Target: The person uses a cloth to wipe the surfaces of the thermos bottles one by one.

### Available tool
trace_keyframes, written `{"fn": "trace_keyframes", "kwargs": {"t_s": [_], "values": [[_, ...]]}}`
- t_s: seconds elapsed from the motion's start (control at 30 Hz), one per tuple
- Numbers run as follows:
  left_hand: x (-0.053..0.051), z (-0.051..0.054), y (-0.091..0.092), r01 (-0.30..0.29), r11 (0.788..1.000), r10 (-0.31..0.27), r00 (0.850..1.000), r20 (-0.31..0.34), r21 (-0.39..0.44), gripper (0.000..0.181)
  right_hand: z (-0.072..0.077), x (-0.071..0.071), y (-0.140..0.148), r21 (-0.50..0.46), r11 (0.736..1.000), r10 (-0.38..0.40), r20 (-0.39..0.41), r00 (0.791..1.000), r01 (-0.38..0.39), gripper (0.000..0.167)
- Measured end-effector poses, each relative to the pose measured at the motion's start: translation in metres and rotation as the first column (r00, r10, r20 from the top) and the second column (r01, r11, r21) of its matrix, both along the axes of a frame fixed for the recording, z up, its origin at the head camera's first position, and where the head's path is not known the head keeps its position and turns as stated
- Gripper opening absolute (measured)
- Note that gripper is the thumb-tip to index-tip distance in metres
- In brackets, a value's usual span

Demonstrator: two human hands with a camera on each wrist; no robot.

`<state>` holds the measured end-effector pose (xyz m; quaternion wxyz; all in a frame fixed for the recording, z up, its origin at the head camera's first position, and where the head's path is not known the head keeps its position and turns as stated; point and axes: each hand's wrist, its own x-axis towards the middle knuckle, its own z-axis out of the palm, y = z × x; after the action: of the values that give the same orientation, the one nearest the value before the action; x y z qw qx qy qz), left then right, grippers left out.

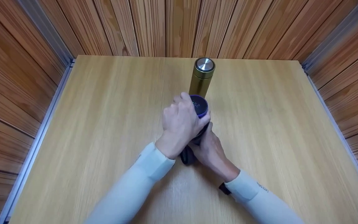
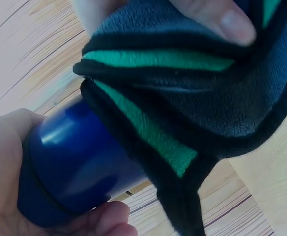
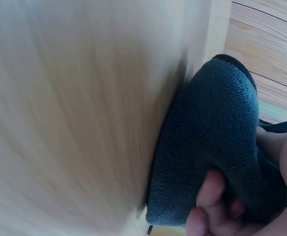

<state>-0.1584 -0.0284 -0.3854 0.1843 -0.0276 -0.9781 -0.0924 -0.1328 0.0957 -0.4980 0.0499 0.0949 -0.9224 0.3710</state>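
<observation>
Close to the centre of the head view, I have the left hand [image 1: 180, 119] curled around the upper end of a blue bottle [image 1: 199, 105], whose dark, purple-ringed top faces up and shows faint lit characters. At about five o'clock from that top, the right hand [image 1: 210, 147] grips a dark cloth [image 1: 188, 156] gathered about the bottle's lower part; I cannot make out every finger there. Just past the blue bottle at twelve o'clock, a gold bottle [image 1: 200, 82] stands upright with its silver-topped cap on; I cannot tell whether the two touch. Below is a pale wooden tabletop [image 1: 104, 109], with metal rails [image 1: 37, 141] at nine and three and wood-panelled walls [image 1: 182, 28] around. Pale sleeves [image 1: 126, 193] reach in from seven and five, and a black band [image 1: 224, 188] shows at the right wrist.

On my left wrist view, the blue bottle slants at eight o'clock, its inner end hidden by the cloth. The left thumb and fingers are clamped on it from opposite sides. From twelve round to four hang grey-blue folds of cloth with black trim and a green lining, the right thumb resting on them at one.

On my right wrist view, the cloth bulges at four o'clock, and the right fingers are curled into it, pinching a fold, nearer five. Tabletop fills the nine o'clock side.
</observation>
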Motion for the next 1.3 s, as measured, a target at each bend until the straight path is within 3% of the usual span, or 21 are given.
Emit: {"fn": "trace_keyframes", "kwargs": {"t_s": [0.13,0.27,0.4,0.6,0.77,1.0,1.13,1.3], "values": [[0.0,-0.001,0.001,-0.014,1.0,0.014,1.0,0.001,-0.001,0.068,0.001,0.002,-0.005,0.0,0.997,-0.077,0.006,0.997,0.077,0.083],[0.001,0.0,0.002,-0.023,1.0,0.023,1.0,0.017,0.011,0.07,0.006,0.003,-0.013,-0.037,0.986,-0.167,-0.071,0.983,0.165,0.077],[0.003,0.0,0.002,-0.033,0.999,0.033,0.999,0.014,0.027,0.069,0.01,0.001,-0.019,-0.062,0.978,-0.205,-0.139,0.969,0.199,0.069],[0.002,0.0,0.004,-0.031,0.999,0.031,0.999,-0.008,0.021,0.068,0.0,-0.005,-0.02,-0.019,0.972,-0.236,-0.133,0.963,0.236,0.082],[0.001,-0.002,0.004,-0.04,0.999,0.04,0.998,-0.04,0.007,0.066,-0.012,-0.007,-0.021,0.037,0.973,-0.222,-0.132,0.966,0.228,0.088],[0.001,0.0,0.002,-0.045,0.999,0.045,0.999,-0.012,-0.014,0.069,-0.021,-0.008,-0.019,0.134,0.974,-0.163,-0.128,0.978,0.18,0.091],[0.001,-0.001,0.001,-0.035,0.999,0.035,0.999,-0.009,-0.019,0.07,-0.021,-0.008,-0.013,0.149,0.981,-0.121,-0.049,0.991,0.127,0.102],[0.0,-0.001,-0.002,-0.011,1.0,0.011,1.0,-0.009,-0.008,0.071,-0.011,-0.009,-0.004,0.133,0.99,-0.053,0.044,0.998,0.047,0.101]]}}
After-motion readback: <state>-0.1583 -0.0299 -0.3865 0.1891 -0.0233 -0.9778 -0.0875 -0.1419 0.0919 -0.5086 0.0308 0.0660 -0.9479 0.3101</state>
